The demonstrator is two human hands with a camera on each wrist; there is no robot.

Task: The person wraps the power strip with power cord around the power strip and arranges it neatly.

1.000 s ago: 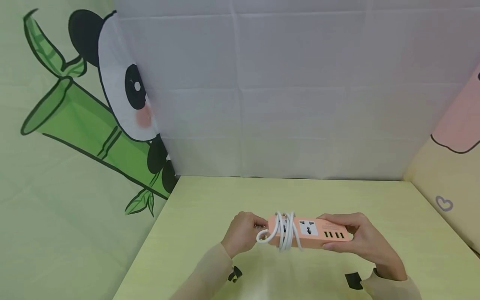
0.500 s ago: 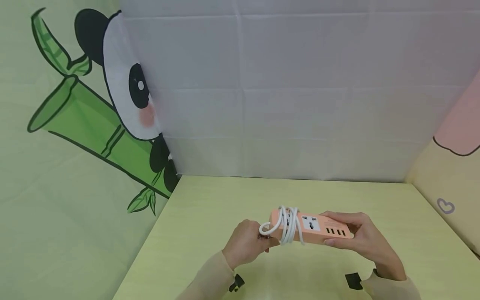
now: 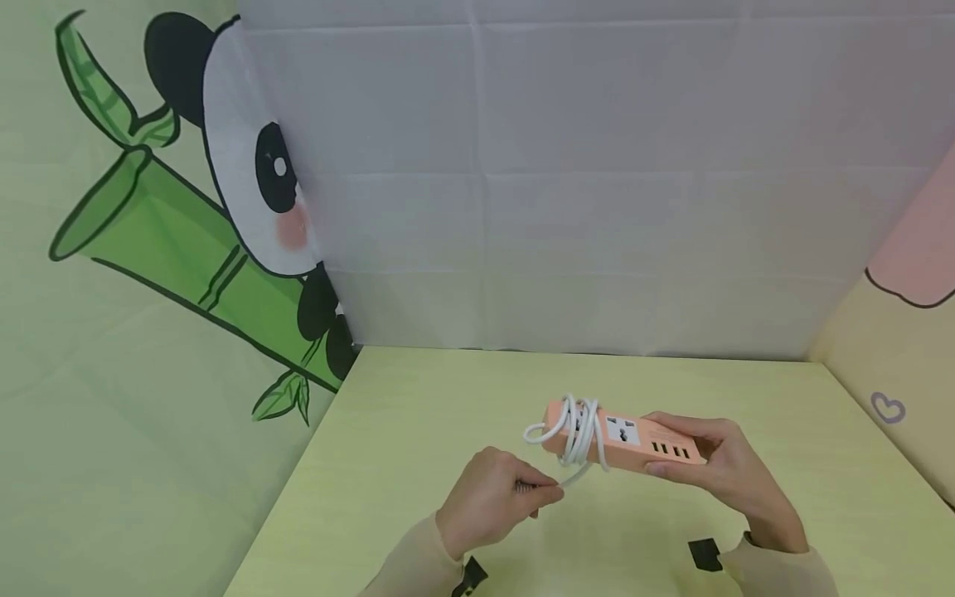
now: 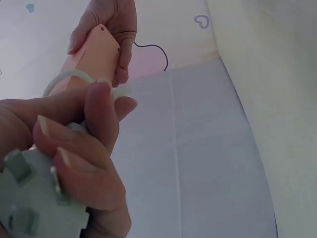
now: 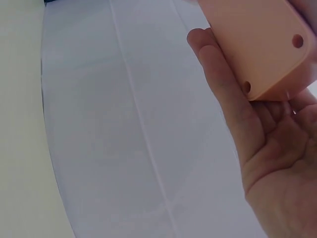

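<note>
A peach-coloured power strip (image 3: 634, 439) with white sockets and several USB ports is held up over the table, tilted down to the right. White cord (image 3: 580, 431) is wound around its left half. My right hand (image 3: 734, 473) grips the strip's right end, thumb on the near side and fingers on the far side. In the right wrist view the strip's plain underside (image 5: 257, 44) shows two screw holes. My left hand (image 3: 496, 497) pinches the cord's free end below the wraps. In the left wrist view its curled fingers also hold a white plug (image 4: 44, 198) with metal prongs.
The pale yellow table (image 3: 418, 398) extends beneath both hands. A grey-white cloth wall (image 3: 567, 182) rises at its back edge, with a panda-printed cloth (image 3: 149, 332) on the left and a pink and cream cloth (image 3: 895, 348) on the right.
My left hand has moved from the strip's left end to below the wraps, drawing a length of cord away from them. The strip has risen slightly and tilted more.
</note>
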